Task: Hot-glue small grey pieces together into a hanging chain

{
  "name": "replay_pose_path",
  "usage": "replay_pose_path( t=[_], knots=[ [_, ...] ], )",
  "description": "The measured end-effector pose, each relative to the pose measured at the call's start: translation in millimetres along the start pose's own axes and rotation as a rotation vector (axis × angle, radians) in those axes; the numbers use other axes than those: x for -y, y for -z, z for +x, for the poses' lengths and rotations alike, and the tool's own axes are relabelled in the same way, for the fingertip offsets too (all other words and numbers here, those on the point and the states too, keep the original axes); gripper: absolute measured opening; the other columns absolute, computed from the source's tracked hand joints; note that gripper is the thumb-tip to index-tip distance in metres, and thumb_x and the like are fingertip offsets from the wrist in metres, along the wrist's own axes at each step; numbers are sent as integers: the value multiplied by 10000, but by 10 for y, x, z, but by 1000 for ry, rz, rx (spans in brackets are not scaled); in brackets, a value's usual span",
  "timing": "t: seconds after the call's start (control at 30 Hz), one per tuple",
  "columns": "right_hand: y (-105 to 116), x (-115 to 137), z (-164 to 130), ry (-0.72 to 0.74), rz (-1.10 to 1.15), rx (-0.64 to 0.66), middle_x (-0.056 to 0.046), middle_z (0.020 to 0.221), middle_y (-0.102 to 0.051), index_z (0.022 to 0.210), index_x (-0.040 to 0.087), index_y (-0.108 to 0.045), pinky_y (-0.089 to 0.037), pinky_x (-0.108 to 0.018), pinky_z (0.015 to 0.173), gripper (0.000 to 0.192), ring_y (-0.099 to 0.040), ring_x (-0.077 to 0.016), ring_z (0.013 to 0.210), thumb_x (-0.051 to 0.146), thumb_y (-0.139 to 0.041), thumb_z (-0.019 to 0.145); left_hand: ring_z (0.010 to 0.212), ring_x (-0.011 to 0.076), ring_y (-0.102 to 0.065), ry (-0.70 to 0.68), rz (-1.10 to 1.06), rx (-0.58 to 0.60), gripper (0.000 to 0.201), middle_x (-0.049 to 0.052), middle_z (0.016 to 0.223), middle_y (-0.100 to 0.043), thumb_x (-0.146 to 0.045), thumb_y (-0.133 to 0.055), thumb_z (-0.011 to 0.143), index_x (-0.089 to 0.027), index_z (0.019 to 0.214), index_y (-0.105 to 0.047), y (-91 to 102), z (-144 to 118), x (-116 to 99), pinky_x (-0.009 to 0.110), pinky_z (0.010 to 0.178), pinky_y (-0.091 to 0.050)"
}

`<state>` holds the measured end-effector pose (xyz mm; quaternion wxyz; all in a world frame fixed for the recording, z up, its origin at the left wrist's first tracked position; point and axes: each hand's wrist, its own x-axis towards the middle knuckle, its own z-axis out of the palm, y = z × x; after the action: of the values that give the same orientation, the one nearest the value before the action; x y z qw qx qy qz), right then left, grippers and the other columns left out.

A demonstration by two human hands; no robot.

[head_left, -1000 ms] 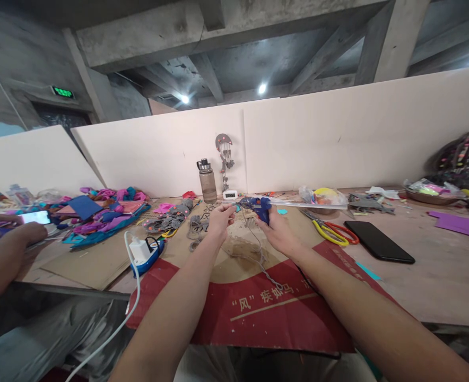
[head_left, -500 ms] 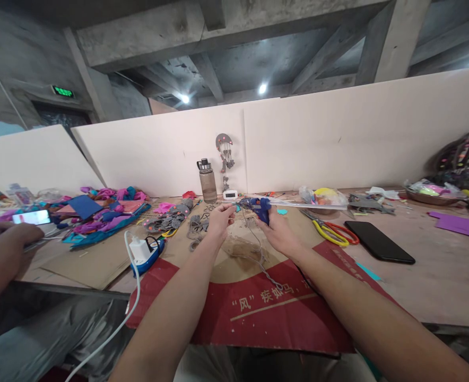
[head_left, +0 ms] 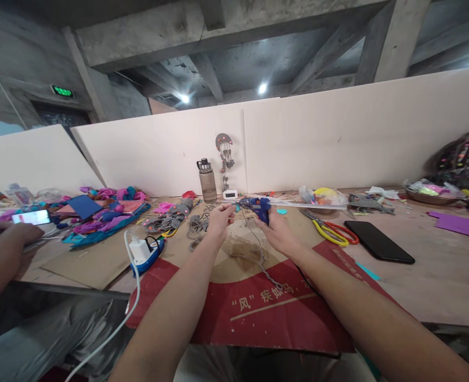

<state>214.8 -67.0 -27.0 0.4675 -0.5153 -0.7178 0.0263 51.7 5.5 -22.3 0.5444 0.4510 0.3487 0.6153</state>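
We are in the gluing step: our right hand (head_left: 278, 229) is closed around the grip of the blue glue gun (head_left: 259, 206), which it holds just above the cardboard sheet (head_left: 258, 307), with a clear glue stick (head_left: 306, 204) pointing out of the back toward the right. Our left hand (head_left: 219, 218) is beside the nozzle with the fingertips pinched together; it seems to hold a very small piece there, but the piece is too small for us to tell what it is. A thin grey cord (head_left: 264, 268) lies on the cardboard under both hands. We judge that the next move needs a steady nozzle and a light squeeze of the trigger, with the left fingertips kept clear of the hot tip. Near us are the yellow scissors (head_left: 330, 232), a black phone (head_left: 379, 242), a water bottle (head_left: 208, 181) by the white partition (head_left: 338, 138), and a white charger (head_left: 139, 249). Compared with one second ago, our two hands and the glue gun are almost in the same place; the clear change is at the far left, where another person's hand (head_left: 14, 233) now lies lower and flatter beside the lit phone (head_left: 31, 216)
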Motion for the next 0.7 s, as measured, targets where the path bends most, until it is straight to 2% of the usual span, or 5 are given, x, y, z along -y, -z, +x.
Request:
replay_pose_path(
  t=[0.7],
  knots=[
    [8, 29, 0, -11, 25, -13, -119, 1081, -617, 1111, 211, -465, -449, -349, 803, 290, -587, -245, 968, 304, -498, 838, 451, 36, -426, 1, -1, -13, 362, -47, 557, -506, -298, -812, 475, -133, 721, -602, -2, 7, 6, 179, 417, -286]
  ],
)
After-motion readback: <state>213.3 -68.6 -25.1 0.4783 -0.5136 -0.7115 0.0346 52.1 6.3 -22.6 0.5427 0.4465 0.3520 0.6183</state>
